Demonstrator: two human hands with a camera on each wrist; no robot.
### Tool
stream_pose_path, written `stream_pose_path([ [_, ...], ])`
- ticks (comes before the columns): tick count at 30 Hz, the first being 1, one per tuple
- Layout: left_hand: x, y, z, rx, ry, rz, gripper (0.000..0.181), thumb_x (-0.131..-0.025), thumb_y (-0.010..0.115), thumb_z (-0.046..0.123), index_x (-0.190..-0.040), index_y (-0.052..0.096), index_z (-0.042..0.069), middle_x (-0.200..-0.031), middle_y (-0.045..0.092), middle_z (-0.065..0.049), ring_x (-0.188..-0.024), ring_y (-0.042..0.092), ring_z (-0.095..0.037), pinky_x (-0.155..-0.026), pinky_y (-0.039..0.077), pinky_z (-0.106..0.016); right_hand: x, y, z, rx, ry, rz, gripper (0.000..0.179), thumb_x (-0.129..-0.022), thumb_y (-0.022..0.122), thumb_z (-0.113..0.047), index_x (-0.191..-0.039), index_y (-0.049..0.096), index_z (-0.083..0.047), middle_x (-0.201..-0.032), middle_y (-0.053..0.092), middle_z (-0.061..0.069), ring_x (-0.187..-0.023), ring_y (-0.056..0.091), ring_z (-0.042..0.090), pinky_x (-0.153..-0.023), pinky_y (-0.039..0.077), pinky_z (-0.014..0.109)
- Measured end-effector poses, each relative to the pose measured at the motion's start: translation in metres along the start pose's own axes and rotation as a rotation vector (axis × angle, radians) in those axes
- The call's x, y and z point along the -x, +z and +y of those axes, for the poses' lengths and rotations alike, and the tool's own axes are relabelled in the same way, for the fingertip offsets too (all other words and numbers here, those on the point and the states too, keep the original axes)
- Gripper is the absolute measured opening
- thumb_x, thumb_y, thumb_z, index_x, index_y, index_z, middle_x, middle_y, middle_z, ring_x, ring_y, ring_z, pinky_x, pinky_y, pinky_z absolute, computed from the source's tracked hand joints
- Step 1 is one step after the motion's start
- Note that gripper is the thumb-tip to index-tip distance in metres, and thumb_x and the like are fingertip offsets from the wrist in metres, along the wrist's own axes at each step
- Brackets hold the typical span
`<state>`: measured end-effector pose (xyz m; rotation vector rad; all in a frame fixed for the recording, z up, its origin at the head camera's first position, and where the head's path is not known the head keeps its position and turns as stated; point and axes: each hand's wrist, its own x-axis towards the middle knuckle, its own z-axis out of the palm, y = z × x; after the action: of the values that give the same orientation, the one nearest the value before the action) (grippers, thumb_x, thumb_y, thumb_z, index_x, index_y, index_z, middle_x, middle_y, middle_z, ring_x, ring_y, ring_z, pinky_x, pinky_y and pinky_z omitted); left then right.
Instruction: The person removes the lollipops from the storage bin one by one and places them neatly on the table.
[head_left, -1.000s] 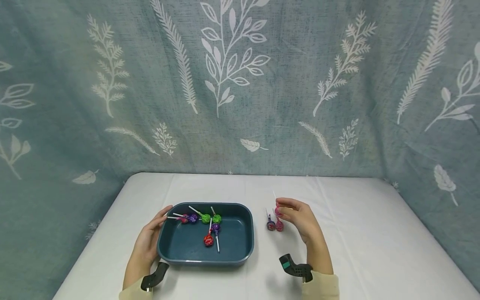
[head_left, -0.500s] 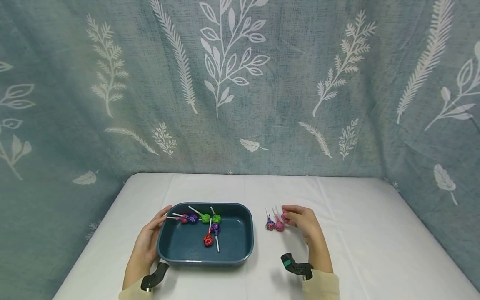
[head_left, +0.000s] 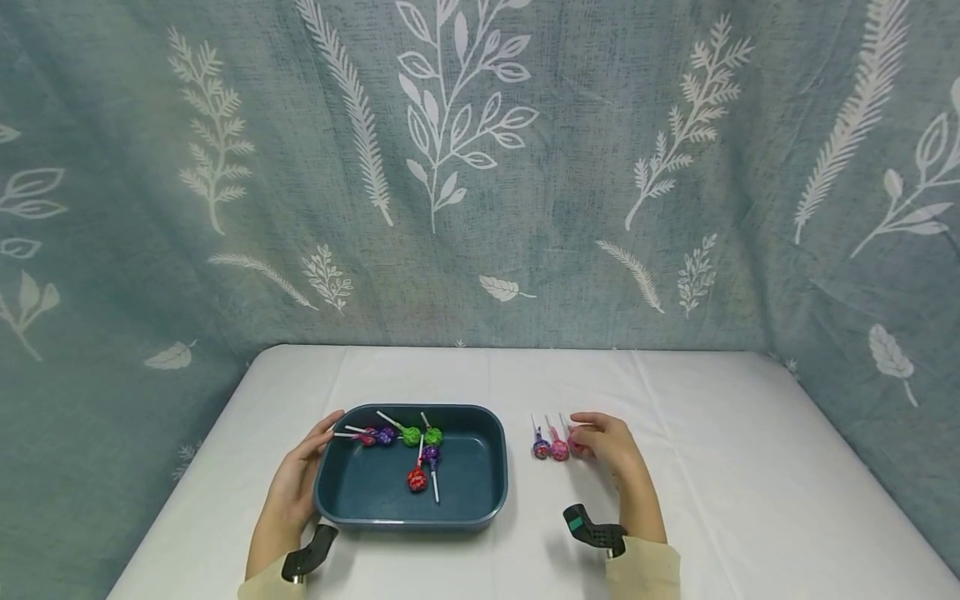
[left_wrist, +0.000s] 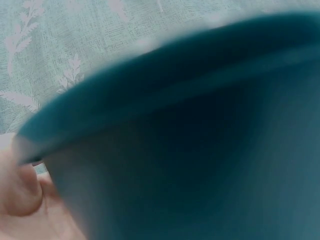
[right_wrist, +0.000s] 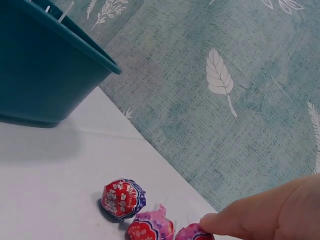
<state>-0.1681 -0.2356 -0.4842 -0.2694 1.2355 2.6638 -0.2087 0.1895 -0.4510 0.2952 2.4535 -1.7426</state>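
Observation:
A dark teal tray (head_left: 468,492) holds several wrapped lollipops, among them a red one (head_left: 417,479) and a green one (head_left: 410,436). My left hand (head_left: 296,483) lies along the tray's left side, its fingers extended and touching near the rim. Right of the tray, three lollipops form a row on the white cloth: a purple-and-red one (head_left: 541,449), a pink one (head_left: 559,450), and another pink one (right_wrist: 195,233) at the right end. My right hand (head_left: 611,450) holds that last lollipop by its head, a fingertip on its wrapper in the right wrist view.
White cloth (head_left: 735,475) covers the table. Behind it hangs a green-blue curtain (head_left: 562,275) with white leaf prints. Black camera mounts sit at both wrists, the right one (head_left: 592,531) close over the cloth.
My right hand has moved slightly right and lowered the pink lollipop beside the other two, making a row of three. The left hand and tray have stayed put.

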Motion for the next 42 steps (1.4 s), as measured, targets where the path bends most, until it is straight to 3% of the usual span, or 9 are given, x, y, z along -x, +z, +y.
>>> stream_pose_path([
  [10,0.0,0.001,0.0,-0.007,-0.01,0.022,0.033,-0.102,0.045,0.018,-0.133,0.056,0.022,-0.125,0.061,0.005,-0.114,0.056,-0.011,-0.101,0.04,-0.031,-0.002,0.001,0.006,0.013,-0.017,0.023,0.036,-0.086,0.06,0.005,-0.121,0.055,0.013,-0.099,0.065,0.021,-0.071,0.062,0.017,-0.061,0.051,0.027],
  [30,-0.002,-0.002,-0.001,-0.01,0.001,0.005,0.028,-0.102,0.047,0.019,-0.125,0.061,0.024,-0.125,0.062,0.005,-0.114,0.057,-0.011,-0.101,0.04,-0.031,-0.002,0.004,0.008,0.077,0.001,0.016,0.035,-0.089,0.061,0.0,-0.122,0.057,0.01,-0.107,0.064,0.024,-0.078,0.063,0.019,-0.069,0.052,0.033],
  [42,-0.01,-0.009,-0.007,-0.011,0.01,0.059,0.035,-0.103,0.045,0.019,-0.137,0.051,0.021,-0.13,0.058,0.004,-0.119,0.055,-0.012,-0.101,0.04,-0.033,-0.001,0.0,0.005,0.157,-0.033,-0.001,0.036,-0.09,0.06,-0.006,-0.12,0.057,0.012,-0.1,0.066,0.022,-0.08,0.064,0.021,-0.07,0.054,0.037],
])
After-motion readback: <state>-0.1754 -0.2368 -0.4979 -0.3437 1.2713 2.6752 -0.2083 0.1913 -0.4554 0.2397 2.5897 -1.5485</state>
